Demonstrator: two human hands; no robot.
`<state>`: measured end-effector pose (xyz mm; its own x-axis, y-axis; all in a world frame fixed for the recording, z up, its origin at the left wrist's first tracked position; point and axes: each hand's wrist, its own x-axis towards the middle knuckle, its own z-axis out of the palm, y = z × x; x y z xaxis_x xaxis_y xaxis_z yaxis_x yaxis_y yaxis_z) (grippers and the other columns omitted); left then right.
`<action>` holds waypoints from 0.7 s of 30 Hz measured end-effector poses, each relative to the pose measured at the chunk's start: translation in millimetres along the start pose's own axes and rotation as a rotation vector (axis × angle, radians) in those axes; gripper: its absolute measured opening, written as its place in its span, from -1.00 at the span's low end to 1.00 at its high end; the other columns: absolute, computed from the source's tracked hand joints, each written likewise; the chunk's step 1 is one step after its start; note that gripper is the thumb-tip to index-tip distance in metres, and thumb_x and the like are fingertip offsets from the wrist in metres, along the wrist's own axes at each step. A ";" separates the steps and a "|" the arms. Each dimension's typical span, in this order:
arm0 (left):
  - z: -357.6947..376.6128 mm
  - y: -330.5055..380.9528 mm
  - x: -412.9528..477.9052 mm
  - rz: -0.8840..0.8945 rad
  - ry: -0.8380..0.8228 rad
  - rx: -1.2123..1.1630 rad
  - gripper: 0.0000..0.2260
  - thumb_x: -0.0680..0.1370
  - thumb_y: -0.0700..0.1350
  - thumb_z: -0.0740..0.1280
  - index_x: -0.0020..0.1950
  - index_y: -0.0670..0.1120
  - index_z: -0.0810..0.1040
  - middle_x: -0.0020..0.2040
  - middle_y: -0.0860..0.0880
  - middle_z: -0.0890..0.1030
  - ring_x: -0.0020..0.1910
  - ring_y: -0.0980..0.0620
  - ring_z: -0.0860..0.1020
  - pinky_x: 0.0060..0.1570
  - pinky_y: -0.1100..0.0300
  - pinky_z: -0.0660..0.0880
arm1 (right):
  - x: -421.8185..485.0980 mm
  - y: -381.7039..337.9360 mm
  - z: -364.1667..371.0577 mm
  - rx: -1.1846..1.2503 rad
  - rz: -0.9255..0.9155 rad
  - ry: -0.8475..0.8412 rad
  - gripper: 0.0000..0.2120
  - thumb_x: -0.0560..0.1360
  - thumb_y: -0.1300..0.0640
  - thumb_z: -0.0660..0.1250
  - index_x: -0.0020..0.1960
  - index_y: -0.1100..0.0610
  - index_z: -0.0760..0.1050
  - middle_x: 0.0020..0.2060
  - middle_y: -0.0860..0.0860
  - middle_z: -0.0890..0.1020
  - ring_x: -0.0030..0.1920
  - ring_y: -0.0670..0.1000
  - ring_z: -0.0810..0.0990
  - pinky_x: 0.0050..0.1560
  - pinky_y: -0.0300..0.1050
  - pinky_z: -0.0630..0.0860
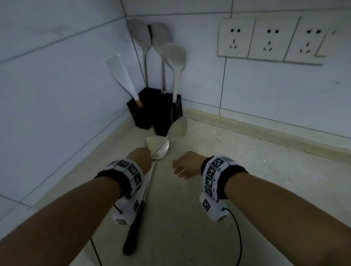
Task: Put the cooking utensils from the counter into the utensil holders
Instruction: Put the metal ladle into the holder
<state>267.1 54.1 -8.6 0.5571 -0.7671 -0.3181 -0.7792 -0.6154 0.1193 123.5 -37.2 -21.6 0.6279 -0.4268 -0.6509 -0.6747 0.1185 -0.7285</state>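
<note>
Black utensil holders stand in the counter's corner. A white spatula, two metal turners and a white spoon stand upright in them. My left hand is curled around the thin handle of a pale spatula, whose head hovers just in front of the holders. A long metal turner with a black handle lies on the counter under my left wrist, its head beside my left hand. My right hand hangs to the right with loosely spread fingers, holding nothing.
Tiled walls meet behind the holders. Three wall sockets sit at the upper right. The pale stone counter stretches right and toward me. Black cables run from my wristbands over the counter.
</note>
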 end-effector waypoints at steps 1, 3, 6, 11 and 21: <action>-10.4 3.5 -4.3 0.002 -0.030 -0.098 -0.74 0.62 -0.21 0.12 0.17 -0.29 0.51 0.19 -0.25 0.57 0.11 -0.12 0.55 0.15 0.09 0.46 | -4.7 -7.0 0.3 0.056 -0.019 0.000 -0.60 0.60 0.00 0.20 0.32 0.24 0.42 -0.07 0.05 0.61 -0.08 0.07 0.55 0.08 -0.04 0.51; -29.5 8.5 -13.1 0.039 -0.057 -0.345 -0.78 0.60 -0.21 0.17 -0.03 -0.25 0.59 -0.07 -0.24 0.64 -0.12 -0.08 0.58 0.02 0.07 0.54 | -12.4 -24.6 -0.7 0.245 -0.107 0.029 -0.63 0.60 0.01 0.18 0.31 0.22 0.42 0.04 0.09 0.58 -0.07 0.06 0.55 0.01 -0.07 0.51; -54.6 15.0 -31.3 0.112 -0.009 -0.569 -0.78 0.59 -0.24 0.18 -0.14 -0.19 0.59 -0.34 -0.06 0.58 -0.37 0.05 0.57 -0.30 0.29 0.56 | -26.0 -52.8 -4.6 0.558 -0.330 0.051 -0.83 0.62 0.12 0.15 0.05 0.18 0.47 -0.03 0.09 0.57 -0.19 -0.01 0.55 -0.11 -0.11 0.53; -77.6 14.8 -40.1 0.212 0.180 -0.564 -0.78 0.59 -0.21 0.20 0.01 -0.28 0.60 -0.20 -0.08 0.55 -0.25 0.06 0.49 -0.25 0.27 0.41 | -46.5 -100.2 -13.2 0.585 -0.554 0.017 -0.79 0.64 0.16 0.09 -0.12 0.14 0.42 -0.16 0.06 0.63 -0.15 0.01 0.62 -0.10 -0.07 0.59; -109.5 -37.2 34.7 0.161 0.153 -0.195 -0.71 0.60 -0.11 0.18 0.27 -0.19 0.48 0.30 -0.13 0.49 0.29 -0.09 0.44 0.30 0.13 0.33 | -60.9 -236.5 -86.6 0.156 -0.833 0.421 -0.94 0.52 0.29 0.30 -0.05 0.18 0.54 -0.25 0.04 0.64 -0.32 -0.07 0.62 -0.36 -0.17 0.59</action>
<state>346.9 30.5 78.9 0.4792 -0.8670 -0.1364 -0.7996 -0.4954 0.3395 211.2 -116.9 208.9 0.6723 -0.7127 0.2000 0.0063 -0.2647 -0.9643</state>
